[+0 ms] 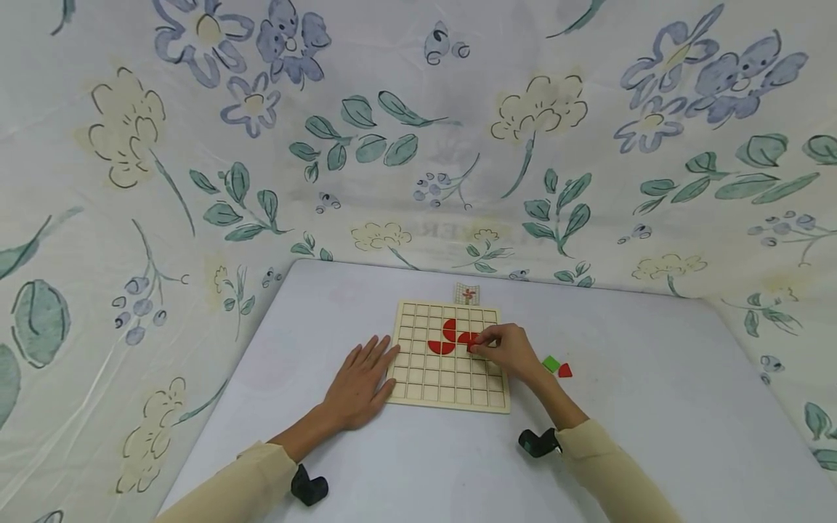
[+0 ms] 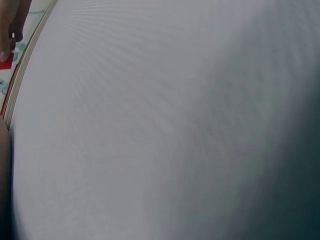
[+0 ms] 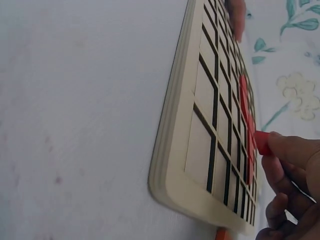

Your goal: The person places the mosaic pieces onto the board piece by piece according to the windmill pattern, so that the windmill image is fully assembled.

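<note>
A pale wooden board (image 1: 449,394) with a grid of square cells lies on the white table. Several red curved pieces (image 1: 441,348) sit in cells near its upper middle. My left hand (image 1: 360,388) rests flat beside the board's left edge, fingers straight and spread, fingertips touching it. Over the right part of the board, my right hand (image 1: 508,354) pinches a small red piece (image 3: 262,143) between thumb and index finger. The right wrist view shows that piece tilted at the grid; its full shape is hidden by the fingers. The left wrist view shows mostly tabletop.
A small pattern card (image 1: 467,293) with a red figure lies behind the board. To the right, a green square piece (image 1: 551,364) and another red piece (image 1: 565,370) lie together on the table (image 1: 628,407). A floral cloth (image 1: 418,189) hangs behind.
</note>
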`<action>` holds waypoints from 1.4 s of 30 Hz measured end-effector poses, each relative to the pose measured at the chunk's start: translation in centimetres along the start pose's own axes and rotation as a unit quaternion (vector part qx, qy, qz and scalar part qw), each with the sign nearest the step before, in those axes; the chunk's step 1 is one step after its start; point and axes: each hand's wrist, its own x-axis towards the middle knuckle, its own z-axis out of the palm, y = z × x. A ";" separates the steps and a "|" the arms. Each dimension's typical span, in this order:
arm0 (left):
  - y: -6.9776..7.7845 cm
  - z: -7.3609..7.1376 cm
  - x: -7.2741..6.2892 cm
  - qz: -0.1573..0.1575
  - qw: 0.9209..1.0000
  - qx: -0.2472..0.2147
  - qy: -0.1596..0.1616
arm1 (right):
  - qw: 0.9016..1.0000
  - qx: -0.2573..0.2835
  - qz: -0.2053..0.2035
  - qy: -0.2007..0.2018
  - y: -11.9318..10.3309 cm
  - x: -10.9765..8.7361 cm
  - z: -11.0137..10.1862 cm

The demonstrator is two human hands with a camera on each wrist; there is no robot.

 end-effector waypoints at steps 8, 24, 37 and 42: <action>0.2 -0.2 -0.1 -0.003 1.000 -0.002 0.000 | 1.000 0.007 0.002 -0.003 -0.6 0.4 1.2; 0.1 -0.1 0.0 0.003 1.000 0.003 0.002 | 0.995 -0.100 -0.016 0.018 -1.1 0.0 2.5; 0.0 -0.1 0.0 0.002 1.000 0.000 0.000 | 0.995 -0.095 -0.020 0.015 -0.9 -0.3 2.0; 0.1 -0.1 0.1 -0.002 1.000 -0.005 -0.002 | 0.996 -0.083 -0.017 0.021 -0.9 -0.6 1.6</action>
